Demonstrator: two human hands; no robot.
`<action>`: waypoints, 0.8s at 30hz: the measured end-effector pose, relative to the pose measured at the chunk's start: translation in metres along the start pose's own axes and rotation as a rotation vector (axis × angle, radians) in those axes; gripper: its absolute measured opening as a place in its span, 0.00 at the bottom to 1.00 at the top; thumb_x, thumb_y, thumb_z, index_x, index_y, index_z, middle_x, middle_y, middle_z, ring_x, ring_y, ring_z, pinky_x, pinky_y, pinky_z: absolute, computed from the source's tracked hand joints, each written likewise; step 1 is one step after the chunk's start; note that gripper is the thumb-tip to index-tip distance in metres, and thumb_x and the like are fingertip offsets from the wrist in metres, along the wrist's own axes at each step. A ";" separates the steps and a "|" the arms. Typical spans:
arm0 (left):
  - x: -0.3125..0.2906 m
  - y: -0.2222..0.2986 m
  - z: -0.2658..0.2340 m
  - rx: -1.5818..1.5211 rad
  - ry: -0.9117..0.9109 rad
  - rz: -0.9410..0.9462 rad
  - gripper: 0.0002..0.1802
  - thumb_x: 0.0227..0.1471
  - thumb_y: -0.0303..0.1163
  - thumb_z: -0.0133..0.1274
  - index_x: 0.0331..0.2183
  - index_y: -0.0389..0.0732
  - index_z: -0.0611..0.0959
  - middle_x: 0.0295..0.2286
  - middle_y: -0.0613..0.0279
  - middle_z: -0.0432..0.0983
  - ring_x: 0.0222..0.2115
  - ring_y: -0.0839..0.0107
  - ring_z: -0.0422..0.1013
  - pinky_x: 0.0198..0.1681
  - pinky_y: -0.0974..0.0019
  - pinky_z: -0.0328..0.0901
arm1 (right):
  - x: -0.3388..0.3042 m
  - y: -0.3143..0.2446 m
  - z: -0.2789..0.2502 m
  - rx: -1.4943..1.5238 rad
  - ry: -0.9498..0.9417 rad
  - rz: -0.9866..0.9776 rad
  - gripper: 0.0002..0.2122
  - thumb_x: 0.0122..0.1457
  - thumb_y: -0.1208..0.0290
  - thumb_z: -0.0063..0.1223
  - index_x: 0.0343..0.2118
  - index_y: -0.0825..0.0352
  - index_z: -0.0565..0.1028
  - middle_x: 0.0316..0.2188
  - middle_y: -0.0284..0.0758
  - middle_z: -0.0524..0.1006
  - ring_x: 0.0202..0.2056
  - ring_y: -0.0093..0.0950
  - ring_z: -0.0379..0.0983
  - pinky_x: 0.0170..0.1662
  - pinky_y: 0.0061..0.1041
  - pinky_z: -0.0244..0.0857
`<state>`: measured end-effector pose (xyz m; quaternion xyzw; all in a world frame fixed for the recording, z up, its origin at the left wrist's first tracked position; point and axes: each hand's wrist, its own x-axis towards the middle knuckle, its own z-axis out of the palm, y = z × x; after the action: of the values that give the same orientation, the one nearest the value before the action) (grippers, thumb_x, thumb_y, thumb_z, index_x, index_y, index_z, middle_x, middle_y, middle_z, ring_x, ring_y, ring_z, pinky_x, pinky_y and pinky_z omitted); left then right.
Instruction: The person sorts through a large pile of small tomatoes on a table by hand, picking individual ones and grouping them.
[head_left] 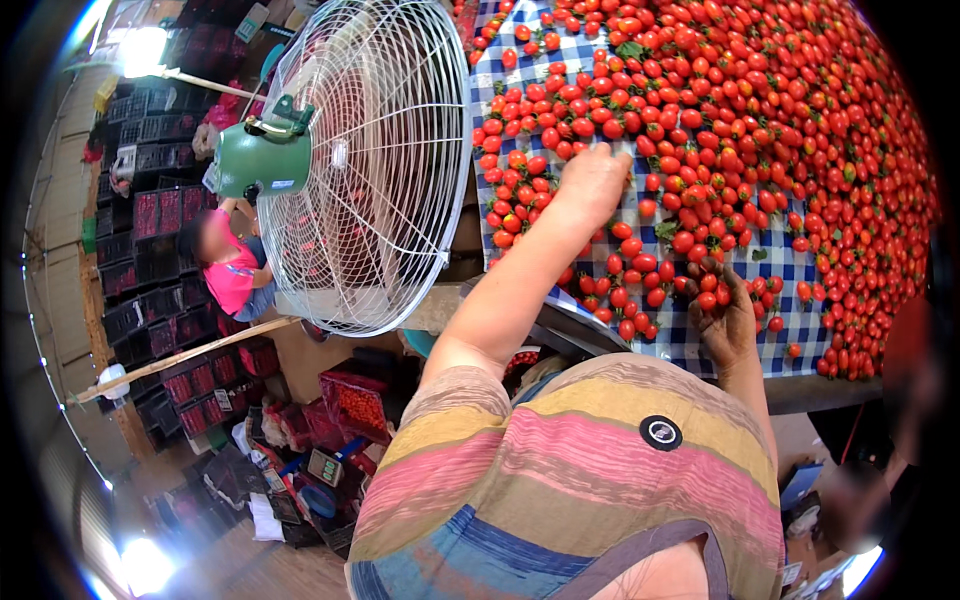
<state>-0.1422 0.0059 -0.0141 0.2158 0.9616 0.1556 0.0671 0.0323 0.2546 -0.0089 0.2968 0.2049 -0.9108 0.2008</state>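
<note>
Many red cherry tomatoes (pixel 690 130) lie spread over a blue-and-white checked cloth (pixel 650 205) on the table. My left hand (pixel 594 185) reaches across the cloth, back upward. Its fingers are curled down among the tomatoes near the upper middle, and what they pinch, if anything, is hidden. Closer to my body, my right hand (pixel 726 325) is turned palm up, its darkened fingers curled around a few cherry tomatoes (pixel 708 295). Loose tomatoes lie around both hands, and a green leaf (pixel 666 230) rests between them.
A large caged fan (pixel 345 160) with a green motor stands left of the table. Beyond it are stacked dark crates (pixel 160 215) and a person in pink (pixel 232 275). A crate of tomatoes (pixel 360 405) and a scale (pixel 324 467) sit lower left. Another person (pixel 905 370) is at the right edge.
</note>
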 end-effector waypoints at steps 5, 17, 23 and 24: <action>-0.037 0.063 -0.025 -0.629 -0.002 0.260 0.14 0.50 0.34 0.62 0.39 0.41 0.81 0.36 0.53 0.77 0.40 0.52 0.75 0.42 0.54 0.71 | -0.005 0.009 0.026 0.082 0.059 0.003 0.22 0.68 0.56 0.45 0.58 0.66 0.68 0.52 0.43 0.75 0.49 0.39 0.76 0.46 0.38 0.78; -0.087 -0.047 -0.057 -0.012 -0.094 -0.354 0.27 0.53 0.42 0.60 0.53 0.42 0.77 0.45 0.42 0.72 0.44 0.44 0.74 0.47 0.50 0.70 | -0.020 0.009 0.014 0.408 -0.121 0.025 0.19 0.67 0.55 0.48 0.49 0.67 0.75 0.51 0.45 0.76 0.47 0.39 0.76 0.29 0.26 0.76; -0.072 -0.052 -0.025 -0.306 0.143 -0.130 0.33 0.49 0.33 0.64 0.56 0.39 0.73 0.47 0.43 0.71 0.48 0.47 0.71 0.53 0.54 0.66 | -0.014 0.008 0.013 0.297 -0.080 -0.019 0.15 0.66 0.57 0.51 0.46 0.65 0.75 0.48 0.41 0.78 0.42 0.35 0.78 0.30 0.24 0.78; -0.067 -0.047 -0.025 -0.335 0.239 -0.192 0.31 0.49 0.28 0.63 0.55 0.38 0.74 0.47 0.45 0.72 0.48 0.50 0.71 0.54 0.55 0.65 | -0.014 0.008 0.010 0.299 -0.092 -0.031 0.15 0.66 0.57 0.51 0.46 0.65 0.75 0.48 0.41 0.78 0.42 0.34 0.78 0.30 0.24 0.78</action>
<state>-0.1052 -0.0708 -0.0015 0.0893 0.9396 0.3305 0.0020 0.0420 0.2465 0.0053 0.2781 0.0621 -0.9468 0.1496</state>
